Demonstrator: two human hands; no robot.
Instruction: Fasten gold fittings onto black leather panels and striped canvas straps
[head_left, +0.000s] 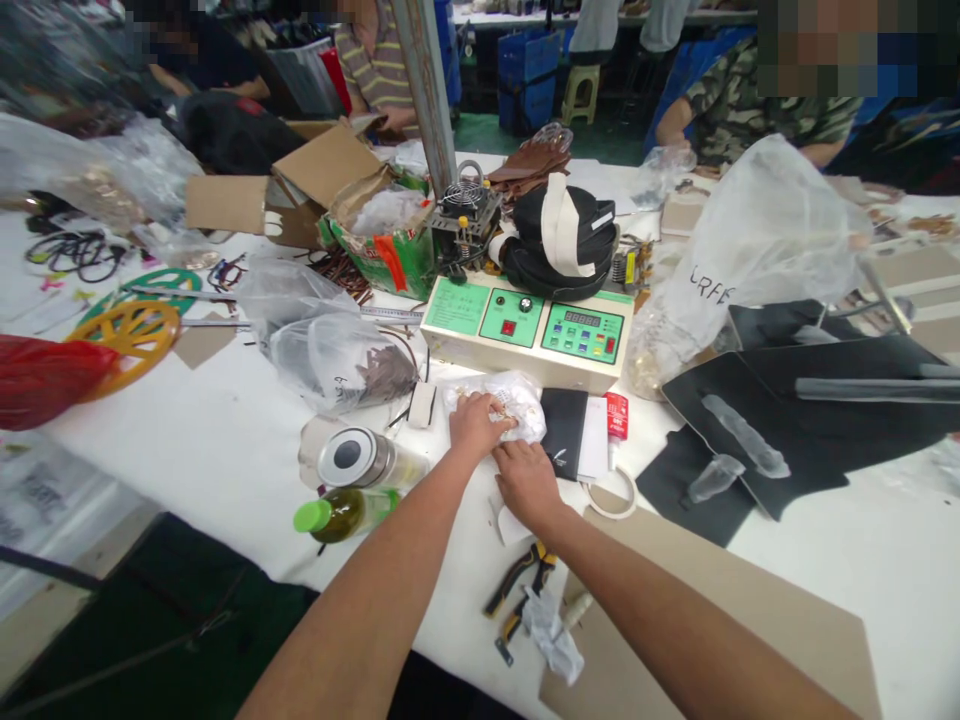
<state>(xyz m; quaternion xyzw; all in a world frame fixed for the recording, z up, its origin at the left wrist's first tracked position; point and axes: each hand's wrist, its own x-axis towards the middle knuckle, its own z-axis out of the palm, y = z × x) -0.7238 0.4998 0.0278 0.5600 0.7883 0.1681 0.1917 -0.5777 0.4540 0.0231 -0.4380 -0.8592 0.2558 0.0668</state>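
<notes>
A small clear plastic bag (529,412) with whitish contents lies crumpled in front of the green-and-white control box (442,345). My left hand (477,425) is closed on the near left side of the bag, thumb and fingers around its plastic. Just right of it, my right hand (527,482) has its fingers bent together at the bag's near edge; its fingertips are partly hidden. What exactly lies inside the bag is too small to make out. A black booklet (562,430) lies right of the bag, and a small white block (422,405) lies left of it.
Pliers (517,590) with yellow-black handles lie near my right forearm. A green-capped bottle (345,515) and a lidded jar (360,458) lie on the left. A tape roll (611,495), black sheets (810,400) and a large plastic bag (765,240) are on the right. Co-workers sit across the table.
</notes>
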